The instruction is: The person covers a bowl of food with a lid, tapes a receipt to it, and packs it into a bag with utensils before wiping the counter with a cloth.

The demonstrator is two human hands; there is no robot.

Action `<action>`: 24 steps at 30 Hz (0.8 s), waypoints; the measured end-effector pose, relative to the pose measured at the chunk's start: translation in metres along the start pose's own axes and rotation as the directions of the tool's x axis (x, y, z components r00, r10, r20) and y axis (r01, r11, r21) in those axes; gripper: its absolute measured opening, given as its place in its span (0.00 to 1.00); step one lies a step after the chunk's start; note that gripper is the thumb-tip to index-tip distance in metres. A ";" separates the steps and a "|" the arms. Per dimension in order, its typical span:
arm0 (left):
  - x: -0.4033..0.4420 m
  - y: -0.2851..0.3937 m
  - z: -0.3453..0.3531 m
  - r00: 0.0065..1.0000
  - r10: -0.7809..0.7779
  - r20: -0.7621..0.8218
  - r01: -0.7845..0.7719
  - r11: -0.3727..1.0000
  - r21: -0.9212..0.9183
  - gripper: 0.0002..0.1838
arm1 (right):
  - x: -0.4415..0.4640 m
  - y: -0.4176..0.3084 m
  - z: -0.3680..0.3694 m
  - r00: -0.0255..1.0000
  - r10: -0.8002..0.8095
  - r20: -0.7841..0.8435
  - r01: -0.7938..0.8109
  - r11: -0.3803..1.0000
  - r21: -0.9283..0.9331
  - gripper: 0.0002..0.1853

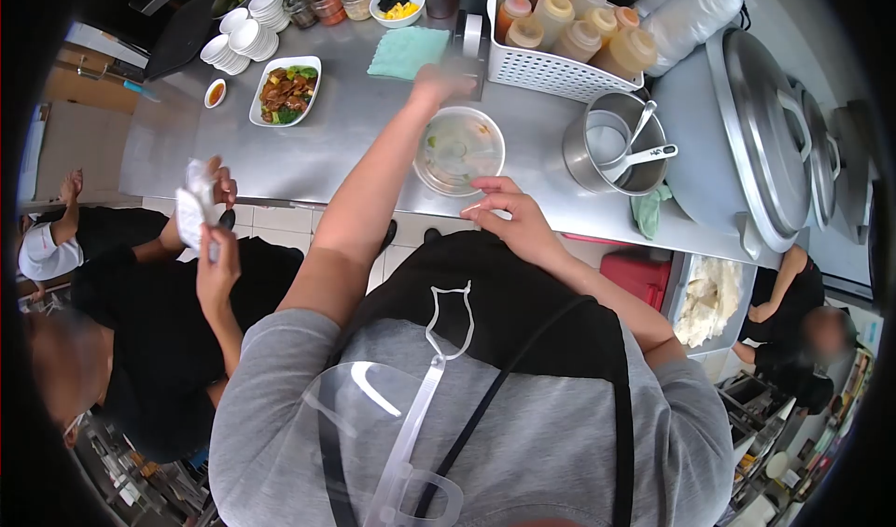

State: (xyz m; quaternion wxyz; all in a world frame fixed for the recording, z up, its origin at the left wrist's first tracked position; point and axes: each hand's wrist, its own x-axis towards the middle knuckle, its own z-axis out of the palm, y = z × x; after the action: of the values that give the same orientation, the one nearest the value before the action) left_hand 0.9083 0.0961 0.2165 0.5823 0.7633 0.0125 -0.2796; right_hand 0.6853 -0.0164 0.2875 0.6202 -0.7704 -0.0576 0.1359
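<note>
A round clear lidded container (459, 152) stands on the steel counter (364, 144) in front of me, with pale contents and a few coloured bits showing through. My right hand (511, 217) is at its near right edge, fingers apart, fingertips touching or almost touching the rim. Beyond the container, my left hand (441, 86) is smeared by motion, so its fingers and anything in them cannot be made out. It is beside a tape dispenser (473, 40) and the near edge of a folded green cloth (408, 53).
On the right are a white basket (560, 77) of sauce bottles, a steel pot (581, 154) with spoons, and large lidded pots (761, 135). Leftward sit a meat-and-broccoli dish (289, 93), stacked small bowls (248, 40) and a sauce dish (216, 93). A co-worker holding white material (193, 211) stands close left.
</note>
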 end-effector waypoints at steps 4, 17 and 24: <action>0.003 0.009 0.010 0.957 0.236 -0.171 -0.103 0.824 0.558 0.11 | 0.005 -0.018 -0.009 0.996 0.084 -0.044 -0.077 0.988 0.136 0.06; -0.008 -0.084 -0.044 0.989 -0.070 -0.129 0.019 0.933 -0.358 0.06 | 0.016 0.096 -0.014 0.965 0.261 -0.018 -0.262 0.958 -0.116 0.10; -0.030 -0.099 -0.032 0.992 -0.109 -0.071 0.099 0.986 -0.131 0.02 | 0.070 0.104 -0.034 0.979 -0.204 0.013 0.167 0.761 -0.627 0.13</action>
State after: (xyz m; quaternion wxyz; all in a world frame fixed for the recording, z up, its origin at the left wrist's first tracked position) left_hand 0.8616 0.1655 0.1481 0.6133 0.7333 0.0928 -0.2785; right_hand 0.7535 -0.0534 0.1830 0.3417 -0.9261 -0.1579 0.0258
